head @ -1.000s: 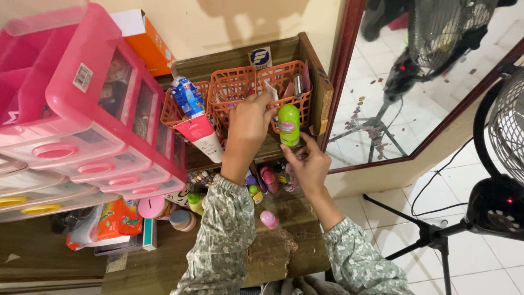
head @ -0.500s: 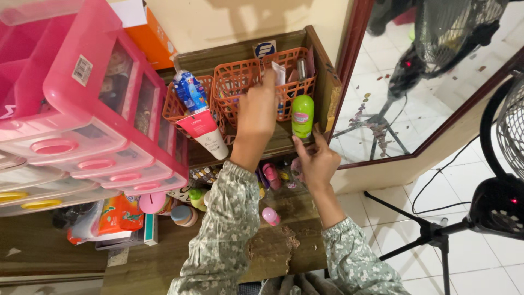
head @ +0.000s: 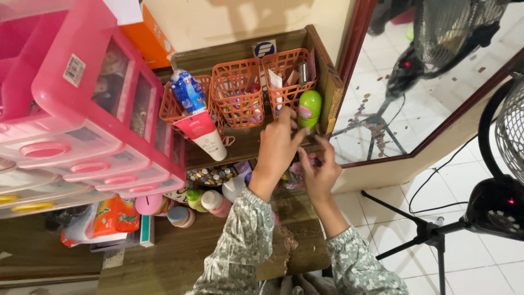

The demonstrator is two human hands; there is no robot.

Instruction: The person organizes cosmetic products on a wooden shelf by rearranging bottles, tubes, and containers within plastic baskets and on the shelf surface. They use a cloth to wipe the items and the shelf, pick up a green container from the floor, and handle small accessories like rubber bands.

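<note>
A green egg-shaped bottle (head: 309, 109) with a pink label stands on the wooden shelf (head: 245, 145), beside the right orange basket (head: 289, 74). My left hand (head: 277, 148) reaches up to the shelf, its fingertips at the foot of that basket, just left of the bottle. Its back faces me and hides the fingers' grip. My right hand (head: 321, 170) hovers just below the bottle with fingers spread and slightly curled, holding nothing I can see. Both sleeves are grey-green camouflage.
Two more orange baskets (head: 237, 93) hold small items, a blue packet (head: 185, 90) and a white-and-red tube (head: 204, 136). A pink drawer unit (head: 82, 109) fills the left. Small bottles (head: 207, 202) crowd the lower table. A framed mirror (head: 426, 82), a tripod (head: 426, 235) and a fan (head: 507, 191) stand at right.
My right hand set the green bottle on the shelf and let go, then dropped below it. My left hand came down from the basket rim to the shelf.
</note>
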